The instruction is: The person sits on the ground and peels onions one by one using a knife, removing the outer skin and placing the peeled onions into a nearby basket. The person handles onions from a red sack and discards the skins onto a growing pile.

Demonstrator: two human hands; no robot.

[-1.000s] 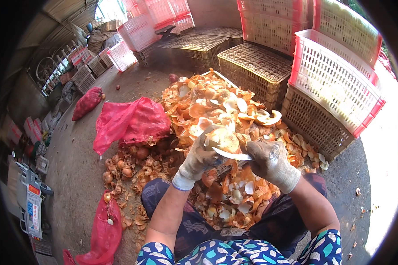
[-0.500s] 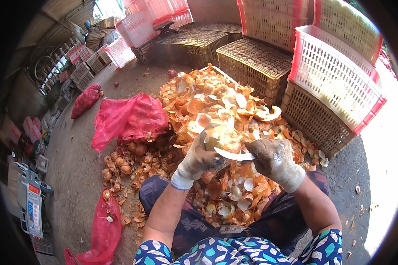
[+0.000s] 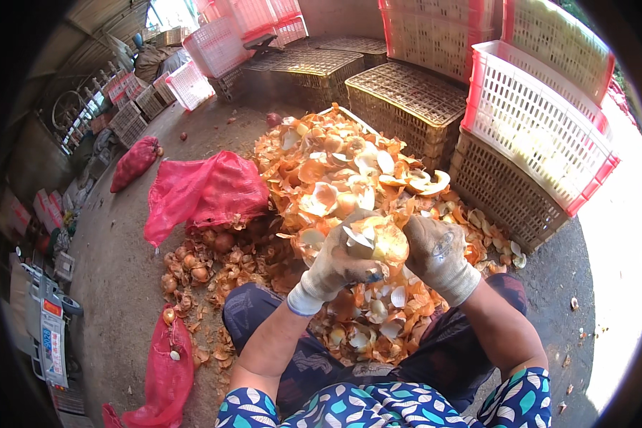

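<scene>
My left hand [image 3: 328, 269], in a stained pale work glove, is wrapped round an onion [image 3: 391, 242] with shiny golden skin. A pale curved piece [image 3: 358, 237] shows at the onion's left side, and I cannot tell whether it is loose skin. Close to the onion's right side is my right hand [image 3: 441, 258], gloved too and closed in a fist. It grips a knife, whose blade showed a moment ago but is now hidden. Beneath both hands lies a big heap of onion skins [image 3: 349, 171], reaching between my legs.
Unpeeled onions [image 3: 192, 265] lie left of the heap by a red mesh sack [image 3: 210, 187]. Another red mesh sack [image 3: 170, 367] lies near left, a filled one [image 3: 135, 164] farther off. Brown crates [image 3: 406, 107] and a white-and-red crate [image 3: 535, 121] with pale contents stand behind and right.
The knife blade, seen across the onion's near side before, is no longer visible. The onion has turned in my left hand, showing more golden skin. My right hand has shifted slightly.
</scene>
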